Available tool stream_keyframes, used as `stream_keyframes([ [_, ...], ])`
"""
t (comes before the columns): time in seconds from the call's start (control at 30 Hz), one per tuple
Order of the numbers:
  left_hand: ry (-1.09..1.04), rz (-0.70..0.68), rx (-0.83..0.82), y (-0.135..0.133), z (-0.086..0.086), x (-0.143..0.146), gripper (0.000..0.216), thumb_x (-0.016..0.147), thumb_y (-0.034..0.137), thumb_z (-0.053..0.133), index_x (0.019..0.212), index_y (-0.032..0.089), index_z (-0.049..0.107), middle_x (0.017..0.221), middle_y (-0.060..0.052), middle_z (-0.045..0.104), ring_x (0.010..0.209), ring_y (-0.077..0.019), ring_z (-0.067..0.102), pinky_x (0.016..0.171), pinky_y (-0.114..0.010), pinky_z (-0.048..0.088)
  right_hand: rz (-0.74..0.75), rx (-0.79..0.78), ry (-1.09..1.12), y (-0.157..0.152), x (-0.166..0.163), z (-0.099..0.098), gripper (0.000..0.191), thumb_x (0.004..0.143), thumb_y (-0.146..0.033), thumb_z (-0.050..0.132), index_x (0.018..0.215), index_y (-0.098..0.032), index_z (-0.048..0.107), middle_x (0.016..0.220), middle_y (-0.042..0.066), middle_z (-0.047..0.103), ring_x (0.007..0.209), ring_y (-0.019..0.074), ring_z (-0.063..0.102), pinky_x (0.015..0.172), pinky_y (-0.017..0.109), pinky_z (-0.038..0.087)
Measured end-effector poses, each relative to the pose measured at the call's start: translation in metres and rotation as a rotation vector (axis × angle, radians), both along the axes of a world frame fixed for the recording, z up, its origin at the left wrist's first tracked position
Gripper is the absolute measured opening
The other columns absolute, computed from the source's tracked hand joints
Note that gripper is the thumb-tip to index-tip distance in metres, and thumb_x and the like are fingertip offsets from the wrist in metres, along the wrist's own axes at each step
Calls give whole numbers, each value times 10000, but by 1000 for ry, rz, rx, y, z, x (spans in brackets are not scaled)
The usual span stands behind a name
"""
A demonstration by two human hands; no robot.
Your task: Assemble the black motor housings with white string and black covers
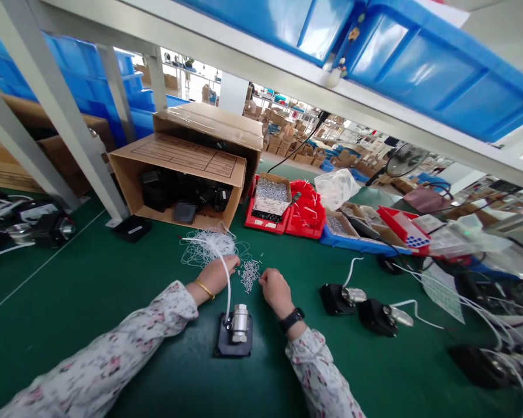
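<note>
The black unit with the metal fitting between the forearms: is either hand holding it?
No, the unit rests on the table, with the left hand and the right hand beside the small pieces.

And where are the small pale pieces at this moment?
In the head view, the small pale pieces lie below mid-picture on the green table, between the left hand and the right hand, beyond the metal fitting.

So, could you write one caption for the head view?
Left hand and right hand flank small pieces on a green table.
</note>
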State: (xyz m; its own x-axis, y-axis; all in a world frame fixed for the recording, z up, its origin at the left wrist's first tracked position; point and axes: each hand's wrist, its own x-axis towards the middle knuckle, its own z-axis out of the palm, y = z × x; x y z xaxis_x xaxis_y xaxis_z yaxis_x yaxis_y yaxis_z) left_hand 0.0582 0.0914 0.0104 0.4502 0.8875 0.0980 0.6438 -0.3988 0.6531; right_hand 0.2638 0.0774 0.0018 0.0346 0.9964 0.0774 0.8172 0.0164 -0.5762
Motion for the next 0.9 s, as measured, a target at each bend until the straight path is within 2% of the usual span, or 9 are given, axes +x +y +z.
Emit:
stream_keyframes([
  [0.17, 94, 31, 24, 21, -3, 21, 182, 779, 17, 406, 709, 143, 517, 806, -96, 557, 808, -238, 552, 769, -388, 444, 107, -1, 83, -15, 3, 7, 154, 754, -65, 495, 668, -186, 455, 690, 12, 501, 656, 160, 485, 637, 281, 383],
  [0.23, 74, 32, 44, 19, -1, 21, 219, 772, -16, 368, 690, 142, 496, 816, -109, 547, 861, -247, 534, 820, -409, 423, 164, -63, 282, -28, 7, 10, 50, 785, -142, 502, 772, -186, 481, 669, -11, 505, 611, 144, 490, 582, 258, 402],
  [0.3, 15, 34, 62, 11, 2, 17, 214, 778, -10, 367, 697, 148, 486, 840, -106, 544, 900, -241, 514, 857, -402, 405, 186, -145, 585, -45, 9, 11, 132, 784, -240, 555, 891, -180, 510, 675, -20, 525, 584, 130, 503, 547, 241, 418],
  [0.37, -73, 54, 60, -4, 2, 10, 172, 807, 41, 378, 733, 154, 485, 849, -86, 543, 881, -218, 510, 843, -369, 414, 156, -212, 831, -60, 8, 11, 239, 739, -319, 639, 901, -166, 551, 681, -6, 566, 576, 126, 525, 553, 242, 436],
  [0.47, -203, 126, 4, -33, -3, -4, 158, 859, 144, 336, 886, 139, 492, 809, -59, 551, 746, -172, 534, 710, -301, 459, 75, -251, 955, -74, 4, 7, 263, 679, -367, 714, 778, -155, 595, 679, 36, 637, 584, 144, 570, 588, 267, 465],
  [0.57, -464, 212, -244, -60, -10, -13, 255, 848, 268, 376, 994, 114, 518, 729, -34, 571, 615, -150, 538, 579, -258, 457, 55, -243, 926, -79, -1, 4, 230, 670, -353, 723, 757, -160, 632, 750, 67, 682, 659, 179, 614, 652, 301, 490],
  [0.67, -675, 289, -480, -78, -17, -13, 258, 748, 339, 520, 854, 122, 612, 680, -31, 594, 616, -162, 551, 602, -265, 453, 106, -172, 743, -83, -7, 3, 128, 719, -301, 669, 735, -174, 663, 789, 68, 693, 733, 206, 636, 691, 315, 501],
  [0.8, -649, 263, -407, -86, -21, -10, 184, 731, 320, 554, 728, 154, 632, 751, -40, 628, 731, -186, 584, 687, -273, 450, 226, 116, 462, -90, -9, 3, 118, 800, -191, 570, 767, -195, 683, 799, 53, 692, 769, 196, 633, 719, 305, 498],
  [0.9, -588, 156, -343, -85, -20, -13, 139, 769, 261, 537, 708, 165, 618, 756, -30, 627, 734, -175, 582, 693, -265, 445, 242, 186, 426, -91, -8, 0, 119, 818, -153, 571, 793, -198, 678, 791, 40, 691, 752, 179, 636, 703, 279, 503],
])
